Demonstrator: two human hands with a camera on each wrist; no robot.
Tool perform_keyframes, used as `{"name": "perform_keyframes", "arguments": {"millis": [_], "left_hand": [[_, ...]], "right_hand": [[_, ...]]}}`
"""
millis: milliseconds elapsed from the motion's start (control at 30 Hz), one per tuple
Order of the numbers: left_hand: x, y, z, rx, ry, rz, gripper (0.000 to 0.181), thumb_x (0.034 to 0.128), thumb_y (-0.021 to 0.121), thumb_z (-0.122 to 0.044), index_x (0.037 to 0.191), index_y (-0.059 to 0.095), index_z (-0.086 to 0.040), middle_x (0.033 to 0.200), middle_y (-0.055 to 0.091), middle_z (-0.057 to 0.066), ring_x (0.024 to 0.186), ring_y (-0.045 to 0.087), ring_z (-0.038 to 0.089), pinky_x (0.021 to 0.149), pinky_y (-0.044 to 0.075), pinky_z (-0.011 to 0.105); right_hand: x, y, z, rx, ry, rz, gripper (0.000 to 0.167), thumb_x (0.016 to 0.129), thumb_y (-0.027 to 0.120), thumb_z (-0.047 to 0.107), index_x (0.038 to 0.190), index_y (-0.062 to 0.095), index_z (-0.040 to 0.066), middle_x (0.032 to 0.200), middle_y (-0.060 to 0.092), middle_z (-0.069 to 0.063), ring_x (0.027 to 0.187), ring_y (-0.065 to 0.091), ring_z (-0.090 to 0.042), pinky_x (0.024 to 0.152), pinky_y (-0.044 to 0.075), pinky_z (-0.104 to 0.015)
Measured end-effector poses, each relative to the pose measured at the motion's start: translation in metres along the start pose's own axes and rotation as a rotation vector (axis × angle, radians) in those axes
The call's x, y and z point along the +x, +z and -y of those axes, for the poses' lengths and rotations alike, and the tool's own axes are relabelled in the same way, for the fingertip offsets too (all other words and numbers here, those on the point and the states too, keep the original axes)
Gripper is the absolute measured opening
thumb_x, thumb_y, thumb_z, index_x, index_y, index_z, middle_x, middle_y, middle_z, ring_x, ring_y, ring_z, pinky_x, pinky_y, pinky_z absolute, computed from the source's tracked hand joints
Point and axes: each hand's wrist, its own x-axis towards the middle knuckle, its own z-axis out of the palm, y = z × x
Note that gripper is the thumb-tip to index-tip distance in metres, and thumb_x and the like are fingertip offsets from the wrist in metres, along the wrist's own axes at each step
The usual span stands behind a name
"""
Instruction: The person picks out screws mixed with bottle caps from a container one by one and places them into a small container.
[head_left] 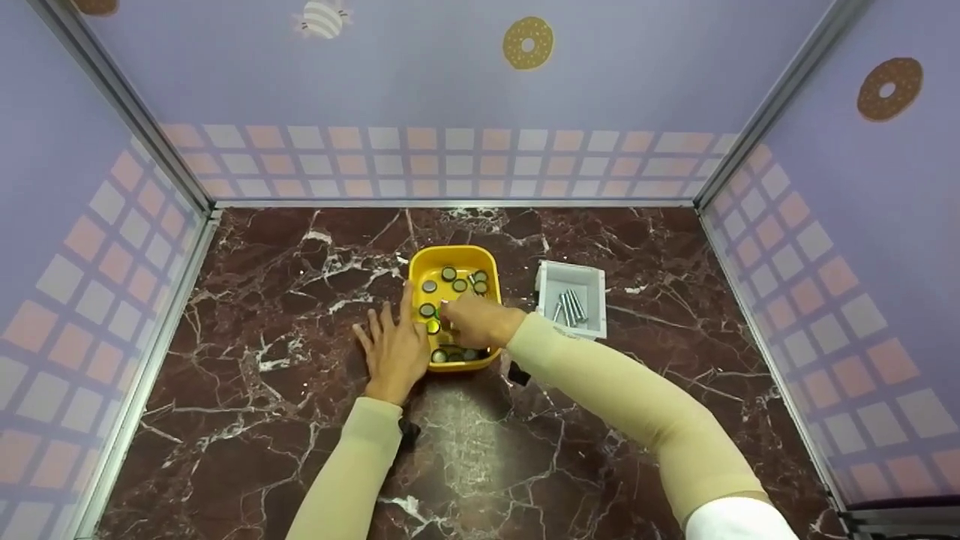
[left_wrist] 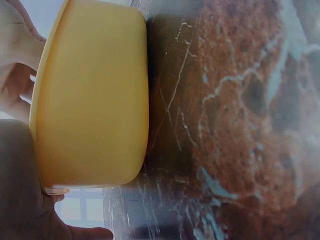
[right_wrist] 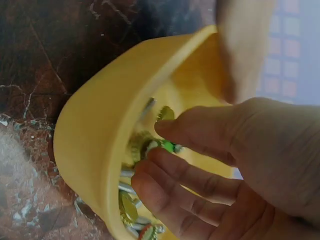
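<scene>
A yellow container [head_left: 415,262] [left_wrist: 95,95] [right_wrist: 95,125] holds several bottle caps [head_left: 448,274] [right_wrist: 127,207] and, in the right wrist view, some metal pieces [right_wrist: 127,187]. My left hand [head_left: 396,351] [left_wrist: 20,185] rests against its left side, fingers straight and spread, one along the rim. Inside the container is my right hand [head_left: 476,319] [right_wrist: 245,160], palm down over the caps. Its thumb and fingers are slightly bent and apart, close to a green piece [right_wrist: 167,145]; no firm grip shows.
Right of the yellow container stands a white tray [head_left: 595,289] with several metal bolts [head_left: 572,307]. Both stand on a dark red marbled surface [head_left: 285,450]. Patterned panels [head_left: 420,97] in metal frames enclose the back and sides.
</scene>
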Motion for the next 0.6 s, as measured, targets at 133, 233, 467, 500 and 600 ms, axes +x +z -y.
{"name": "perform_keyframes", "arguments": {"millis": [133,233,467,500,600], "left_hand": [[-0.001,0.001,0.001,-0.005,0.004,-0.005,0.074,0.1221,0.041,-0.029,0.190,0.012,-0.037,0.186,0.034,0.035,0.177,0.019,0.066,0.141,0.000,0.087],[-0.002,0.002,0.002,-0.016,0.008,-0.004,0.074,0.1220,0.041,-0.029,0.190,0.012,-0.037,0.186,0.034,0.036,0.177,0.018,0.066,0.141,-0.001,0.087],[-0.003,0.002,0.002,-0.029,0.012,0.005,0.075,0.1227,0.043,-0.029,0.190,0.009,-0.038,0.186,0.033,0.036,0.177,0.017,0.066,0.141,-0.002,0.087],[-0.003,0.002,0.002,-0.028,0.013,0.004,0.075,0.1226,0.043,-0.029,0.190,0.009,-0.038,0.186,0.033,0.036,0.177,0.017,0.066,0.141,-0.002,0.087],[-0.001,0.001,0.003,-0.024,0.018,-0.005,0.075,0.1225,0.042,-0.030,0.190,0.010,-0.037,0.185,0.034,0.036,0.176,0.018,0.067,0.141,-0.001,0.087]], "right_hand": [[0.007,0.005,0.006,-0.077,0.027,0.077,0.020,0.101,0.082,0.001,0.121,0.081,0.001,0.111,0.086,-0.017,0.098,0.082,-0.036,0.090,0.071,-0.052],[0.013,0.009,0.008,-0.126,0.056,0.113,0.021,0.098,0.083,-0.001,0.118,0.082,0.004,0.108,0.086,-0.013,0.091,0.075,-0.029,0.084,0.068,-0.047],[0.020,0.016,0.008,-0.181,0.083,0.127,0.014,0.100,0.082,0.001,0.112,0.081,0.007,0.107,0.085,-0.011,0.083,0.066,-0.024,0.080,0.066,-0.044],[0.020,0.017,0.009,-0.185,0.086,0.128,0.014,0.101,0.082,0.001,0.114,0.081,0.008,0.109,0.085,-0.011,0.084,0.066,-0.024,0.082,0.067,-0.045],[0.021,0.018,0.009,-0.205,0.099,0.126,0.014,0.103,0.082,0.004,0.116,0.082,0.008,0.113,0.086,-0.011,0.088,0.071,-0.025,0.088,0.070,-0.046]]}}
